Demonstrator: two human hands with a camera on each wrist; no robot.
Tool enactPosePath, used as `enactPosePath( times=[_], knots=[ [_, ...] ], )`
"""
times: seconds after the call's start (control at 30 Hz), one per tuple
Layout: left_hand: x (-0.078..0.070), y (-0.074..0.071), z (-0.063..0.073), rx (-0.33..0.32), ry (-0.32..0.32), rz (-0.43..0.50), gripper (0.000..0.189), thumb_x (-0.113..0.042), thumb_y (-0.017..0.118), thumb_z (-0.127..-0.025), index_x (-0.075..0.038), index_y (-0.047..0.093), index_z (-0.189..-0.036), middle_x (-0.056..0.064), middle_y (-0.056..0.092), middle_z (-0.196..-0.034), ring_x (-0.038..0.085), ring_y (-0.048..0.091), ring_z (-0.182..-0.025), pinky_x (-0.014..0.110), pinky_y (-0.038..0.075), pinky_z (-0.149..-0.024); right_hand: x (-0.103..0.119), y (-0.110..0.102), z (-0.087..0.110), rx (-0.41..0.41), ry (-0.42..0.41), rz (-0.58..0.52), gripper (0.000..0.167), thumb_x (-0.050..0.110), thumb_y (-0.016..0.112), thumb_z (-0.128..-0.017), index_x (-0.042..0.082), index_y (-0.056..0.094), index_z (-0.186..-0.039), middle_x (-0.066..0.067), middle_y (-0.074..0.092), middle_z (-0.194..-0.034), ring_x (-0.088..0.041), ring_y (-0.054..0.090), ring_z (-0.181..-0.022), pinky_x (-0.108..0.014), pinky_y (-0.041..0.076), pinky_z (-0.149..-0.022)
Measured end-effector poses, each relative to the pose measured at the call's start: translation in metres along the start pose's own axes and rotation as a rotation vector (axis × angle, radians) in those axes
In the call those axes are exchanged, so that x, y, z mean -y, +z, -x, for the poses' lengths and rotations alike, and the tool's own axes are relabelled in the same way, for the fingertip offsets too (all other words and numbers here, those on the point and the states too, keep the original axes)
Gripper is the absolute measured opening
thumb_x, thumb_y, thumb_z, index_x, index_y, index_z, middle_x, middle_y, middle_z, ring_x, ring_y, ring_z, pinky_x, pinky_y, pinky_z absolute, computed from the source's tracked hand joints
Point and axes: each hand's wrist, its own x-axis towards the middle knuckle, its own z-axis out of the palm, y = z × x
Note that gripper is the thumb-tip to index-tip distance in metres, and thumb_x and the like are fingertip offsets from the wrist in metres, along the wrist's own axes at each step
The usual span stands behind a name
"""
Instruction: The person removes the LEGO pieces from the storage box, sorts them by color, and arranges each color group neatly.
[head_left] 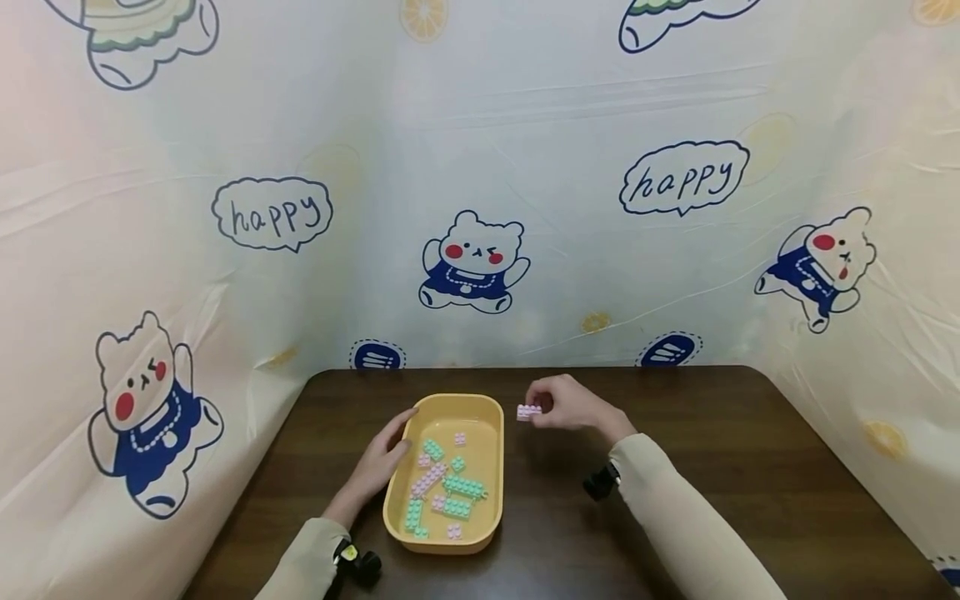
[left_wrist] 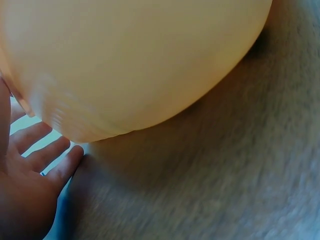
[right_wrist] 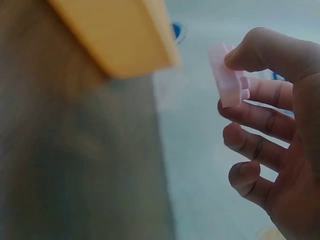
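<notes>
At the left side of the yellow tray point(head_left: 497, 467), my left hand point(head_left: 377, 461) rests its fingers and thumb along the rim. Its fingers point(left_wrist: 42, 155) look spread and mostly straight against the tray's outer wall point(left_wrist: 150, 65) in the left wrist view. Beyond the tray's right rim, my right hand point(head_left: 573, 404) pinches a pink toy building brick point(head_left: 528, 412) above the table. In the right wrist view the thumb presses the brick point(right_wrist: 226, 80) against the fingers, its studs facing the palm. Inside the tray lie several green bricks point(head_left: 463, 487) and pink bricks point(head_left: 429, 481).
The dark wooden table point(head_left: 555, 533) extends around the tray on both sides. A pale curtain point(head_left: 570, 167) printed with cartoon bears hangs behind and beside the table. A black wrist camera point(head_left: 600, 483) sits at the right cuff, another point(head_left: 363, 568) at the left.
</notes>
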Motion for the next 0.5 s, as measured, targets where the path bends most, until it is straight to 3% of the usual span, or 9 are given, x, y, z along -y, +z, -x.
enactPosePath(
  times=[0.33,0.5],
  knots=[
    [0.003,-0.001,-0.001,0.022,-0.018,0.015,0.053,-0.008,0.046,-0.099,-0.025,0.038,-0.149,0.01,0.035,-0.156,0.034,0.04,-0.138,0.056,0.032,-0.111,-0.035,0.027,0.014,0.002,0.089,-0.05,0.012,0.019,0.073,-0.079,0.019,0.067,-0.09,0.006,0.062,-0.08,-0.009,0.055,-0.072,-0.025,0.048,-0.064],
    [-0.009,-0.002,0.001,0.047,-0.05,0.032,0.054,-0.006,0.045,-0.1,-0.018,0.035,-0.151,0.013,0.031,-0.157,0.036,0.037,-0.139,0.057,0.031,-0.111,-0.043,0.03,0.018,-0.009,0.12,-0.048,0.011,0.018,0.074,-0.078,0.019,0.068,-0.088,0.007,0.062,-0.079,-0.01,0.055,-0.072,-0.025,0.048,-0.064]
  ],
)
